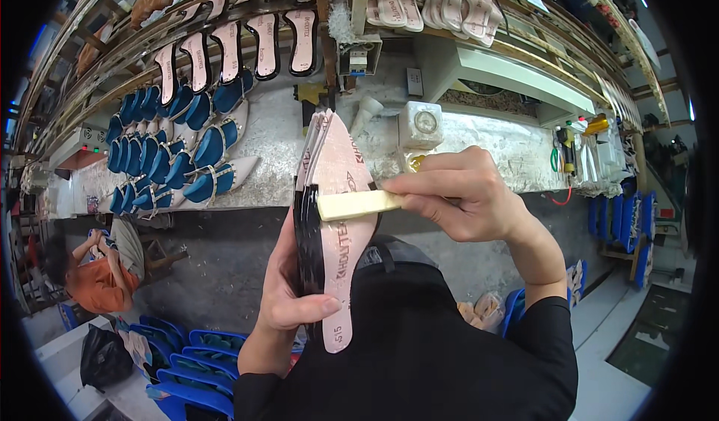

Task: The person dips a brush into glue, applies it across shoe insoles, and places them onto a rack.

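Observation:
Upright in front of my chest, a stack of pink, printed insoles (346, 252) is gripped by my left hand (288, 301). The thumb presses on the front insole near its narrow heel end, and the other fingers are mostly hidden behind the stack. Glossy black covers the left edges of the lower part, while the edges toward the pointed toe are still pale. Between the thumb and fingers of my right hand (468, 193) is a pale yellow, flat foam-like block (356, 205). It lies across the middle of the front insole, its far end close to the black edge.
Black-edged insoles (266, 43) hang in rows on the rack ahead. Blue-lined pointed shoes (213, 144) crowd the bench's left part. A white square container (420, 125) stands on the bench (490, 151). Blue trays (198, 376) are behind at left. A person in orange (105, 282) sits farther left.

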`<state>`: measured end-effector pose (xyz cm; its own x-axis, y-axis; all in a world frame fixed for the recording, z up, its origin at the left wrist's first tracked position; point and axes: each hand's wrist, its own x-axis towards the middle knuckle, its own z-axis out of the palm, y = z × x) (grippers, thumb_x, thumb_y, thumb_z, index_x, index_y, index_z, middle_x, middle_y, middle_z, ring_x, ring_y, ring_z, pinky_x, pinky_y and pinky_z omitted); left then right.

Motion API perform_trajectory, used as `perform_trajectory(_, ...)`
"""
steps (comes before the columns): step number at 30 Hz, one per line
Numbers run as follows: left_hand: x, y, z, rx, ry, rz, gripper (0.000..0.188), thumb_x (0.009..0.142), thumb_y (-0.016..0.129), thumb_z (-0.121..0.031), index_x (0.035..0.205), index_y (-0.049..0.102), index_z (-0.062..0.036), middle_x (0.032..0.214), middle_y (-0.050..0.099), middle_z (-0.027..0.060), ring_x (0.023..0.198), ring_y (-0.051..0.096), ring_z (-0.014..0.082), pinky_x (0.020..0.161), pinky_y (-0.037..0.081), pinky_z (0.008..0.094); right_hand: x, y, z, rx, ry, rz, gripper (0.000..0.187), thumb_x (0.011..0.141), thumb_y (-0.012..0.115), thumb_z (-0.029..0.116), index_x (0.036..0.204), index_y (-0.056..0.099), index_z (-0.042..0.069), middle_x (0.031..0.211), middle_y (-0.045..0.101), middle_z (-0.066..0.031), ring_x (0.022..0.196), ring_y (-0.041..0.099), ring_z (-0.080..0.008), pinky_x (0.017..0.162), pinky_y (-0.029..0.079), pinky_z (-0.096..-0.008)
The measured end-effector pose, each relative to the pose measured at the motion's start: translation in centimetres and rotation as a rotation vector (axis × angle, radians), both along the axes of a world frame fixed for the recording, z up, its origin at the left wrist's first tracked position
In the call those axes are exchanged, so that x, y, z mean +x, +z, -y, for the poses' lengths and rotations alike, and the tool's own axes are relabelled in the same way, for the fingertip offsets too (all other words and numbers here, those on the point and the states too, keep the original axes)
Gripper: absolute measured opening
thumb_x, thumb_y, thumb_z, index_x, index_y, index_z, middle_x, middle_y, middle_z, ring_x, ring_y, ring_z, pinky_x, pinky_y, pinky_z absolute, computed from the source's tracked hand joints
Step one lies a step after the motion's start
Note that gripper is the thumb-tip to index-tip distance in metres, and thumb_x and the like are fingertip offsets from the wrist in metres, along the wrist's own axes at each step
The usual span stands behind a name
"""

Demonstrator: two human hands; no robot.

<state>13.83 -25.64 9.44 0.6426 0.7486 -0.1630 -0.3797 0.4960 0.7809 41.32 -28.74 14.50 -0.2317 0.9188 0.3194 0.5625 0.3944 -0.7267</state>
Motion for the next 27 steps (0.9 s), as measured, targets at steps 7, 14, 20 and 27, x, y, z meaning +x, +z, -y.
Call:
perform_trajectory(7,1.0,0.1,-0.7,-0.074,-0.010,-0.007,0.110,0.059,0.076,-0.014,0.156,0.028,0.0054,0.147,0.050,0.0269,0.137,0.052,0.0401,0.119,0.038,0.0559,0.5,0.3,0.3,-0.018,0.034,0.023,0.030,0.082,0.078,-0.002,0.112,0.078,0.005,0.069,0.066,-0.0099,0.056,0.064,-0.0235,0.051,0.045,-0.0335)
perform_trajectory(14,1.3,-0.3,-0.8,-0.121,-0.033,0.121,0.104,0.072,0.072,-0.030,0.158,0.025,0.0048,0.150,0.048,0.0269,0.138,0.051,0.0395,0.118,0.039,0.0545,0.5,0.7,0.1,-0.012,0.051,0.076,0.033,0.080,0.079,-0.001,0.112,0.078,0.007,0.069,0.065,-0.0084,0.056,0.062,-0.0242,0.051,0.045,-0.0340)
perform_trajectory(20,1.0,-1.1,-1.4,-0.271,0.014,0.085,0.065,0.107,0.039,-0.035,0.158,0.026,0.0040,0.149,0.048,0.0308,0.136,0.052,0.0402,0.115,0.042,0.0508,0.1,1.1,-0.6,0.017,0.143,0.182,0.035,0.078,0.081,0.001,0.112,0.078,0.008,0.069,0.063,-0.0059,0.055,0.061,-0.0236,0.050,0.044,-0.0338)
perform_trajectory(27,0.1,-3.8,-1.9,-0.321,-0.073,0.348,0.063,0.111,0.033,-0.043,0.156,0.031,0.0008,0.142,0.054,0.0317,0.112,0.066,0.0319,0.101,0.053,0.0431,-1.5,1.0,-1.5,-0.027,0.321,0.172,0.031,0.082,0.081,0.005,0.112,0.078,0.010,0.070,0.063,-0.0049,0.055,0.060,-0.0218,0.048,0.042,-0.0334)
